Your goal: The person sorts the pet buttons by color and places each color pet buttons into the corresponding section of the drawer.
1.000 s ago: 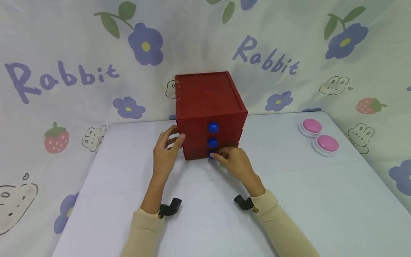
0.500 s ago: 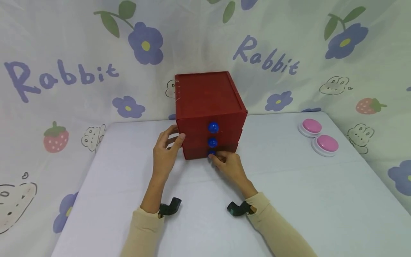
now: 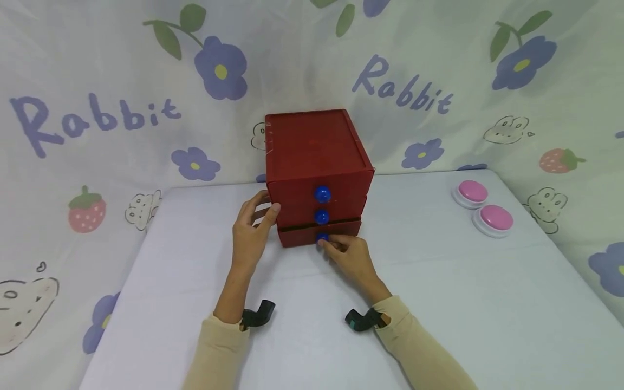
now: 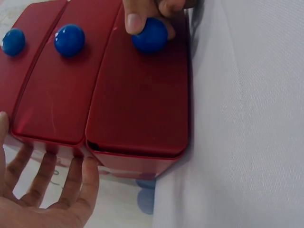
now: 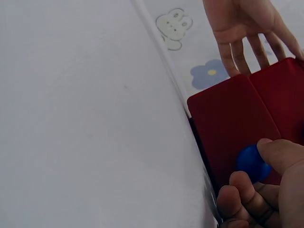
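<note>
The small glossy blue round knob (image 3: 322, 237) of the bottom drawer (image 3: 319, 233) was pinched between the thumb and curled fingers (image 5: 278, 154) of the right hand (image 3: 350, 255), and the pull was judged best kept straight and level, so that the drawer would not bind. The red, square, three-drawer plastic cabinet (image 3: 314, 162), standing mid-desk (image 3: 439, 303) near the patterned backdrop, was braced at its left side by the left hand (image 3: 248, 233), fingers straight and spread. A dark gap showed above the bottom drawer; the upper two sat flush.
</note>
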`<state>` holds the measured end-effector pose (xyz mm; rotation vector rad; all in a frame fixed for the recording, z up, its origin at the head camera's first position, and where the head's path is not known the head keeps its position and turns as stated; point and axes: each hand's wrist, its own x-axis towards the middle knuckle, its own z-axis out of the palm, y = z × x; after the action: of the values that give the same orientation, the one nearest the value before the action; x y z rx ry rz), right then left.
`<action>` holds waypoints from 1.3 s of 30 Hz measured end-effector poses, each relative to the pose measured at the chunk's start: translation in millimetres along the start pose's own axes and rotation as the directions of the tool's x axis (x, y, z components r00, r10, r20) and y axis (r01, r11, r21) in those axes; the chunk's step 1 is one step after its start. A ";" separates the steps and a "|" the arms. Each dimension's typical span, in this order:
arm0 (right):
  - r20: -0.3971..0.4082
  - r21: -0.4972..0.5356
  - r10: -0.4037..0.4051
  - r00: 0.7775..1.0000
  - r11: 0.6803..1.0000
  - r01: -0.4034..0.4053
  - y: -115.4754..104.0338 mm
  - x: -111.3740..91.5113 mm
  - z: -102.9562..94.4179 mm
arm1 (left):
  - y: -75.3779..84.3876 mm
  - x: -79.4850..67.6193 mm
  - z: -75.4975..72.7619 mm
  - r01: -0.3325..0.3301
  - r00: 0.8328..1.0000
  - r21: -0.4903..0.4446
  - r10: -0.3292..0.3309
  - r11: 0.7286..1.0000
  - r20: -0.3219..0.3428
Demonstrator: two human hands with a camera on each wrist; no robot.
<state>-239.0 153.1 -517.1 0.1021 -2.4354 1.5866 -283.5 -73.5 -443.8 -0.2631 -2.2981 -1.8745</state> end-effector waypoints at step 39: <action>-0.007 -0.087 -0.120 0.993 0.989 0.119 -6.7 -57.5 -7.4 | 3.0 -1.8 -2.4 -0.040 0.999 0.002 0.040 0.999 0.003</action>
<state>-180.8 153.1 -521.5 0.2176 -2.4351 1.4256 -281.0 -75.3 -440.9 -0.3093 -2.2791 -1.8542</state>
